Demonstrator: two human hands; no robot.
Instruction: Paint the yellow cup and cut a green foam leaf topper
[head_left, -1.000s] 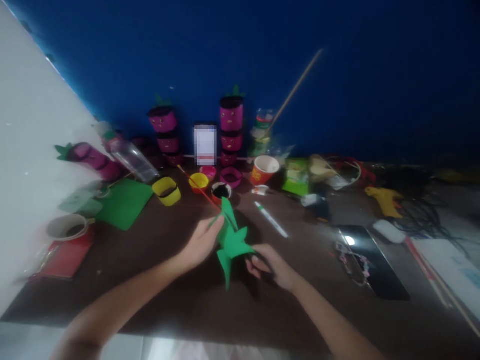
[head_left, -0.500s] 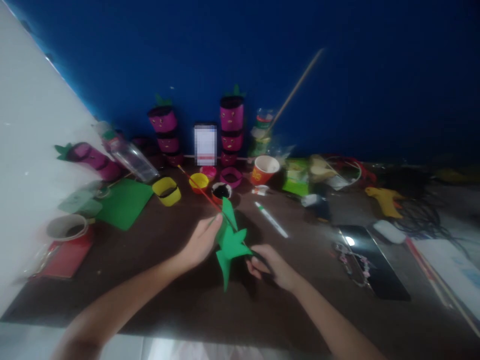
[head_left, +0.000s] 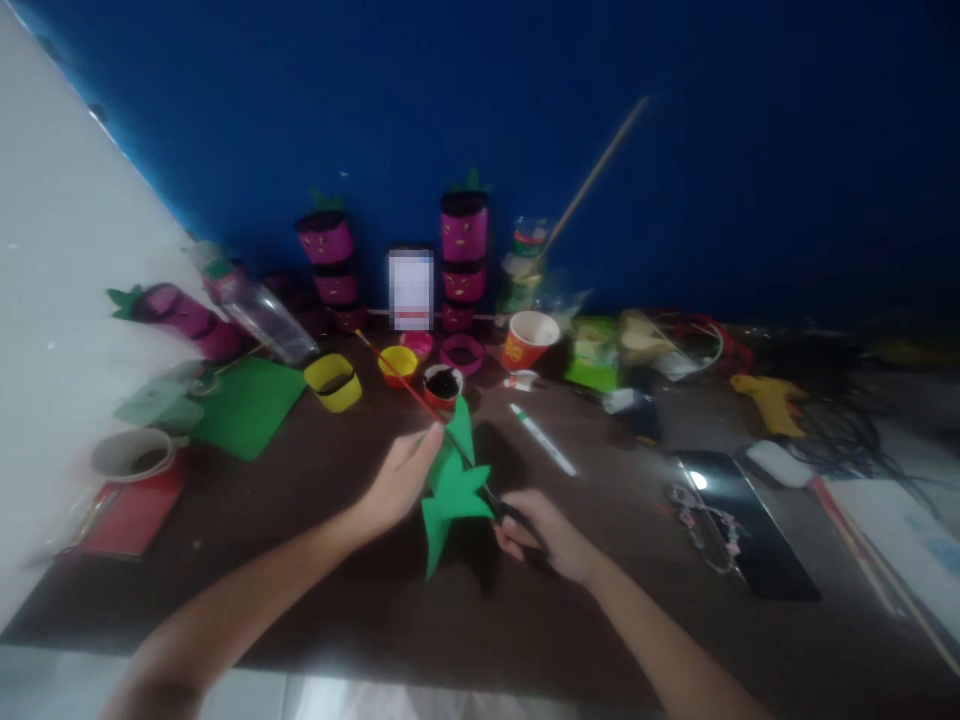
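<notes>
My left hand [head_left: 401, 475] is closed on the edge of a green sheet [head_left: 454, 490], paper or foam, cut into pointed, leaf-like shapes. In my right hand [head_left: 544, 530] is a pair of dark-handled scissors [head_left: 517, 517]; its blades reach to the sheet's right side and are partly hidden by it. Just beyond the sheet stands a small cup of dark paint [head_left: 442, 383]. A red paintbrush [head_left: 409, 388] slants over the small cups behind my left hand.
Purple stacked figures [head_left: 463, 240] with green tops stand by the blue wall. A green sheet [head_left: 251, 405] and a yellow ring [head_left: 334, 383] lie left. To the right are a marker [head_left: 544, 438], a dark phone [head_left: 750, 525] and a yellow glue gun [head_left: 772, 400].
The green sheet has shifted slightly left and turned a little, so more of the scissors shows between it and my right hand. Both hands stay nearly in place.
</notes>
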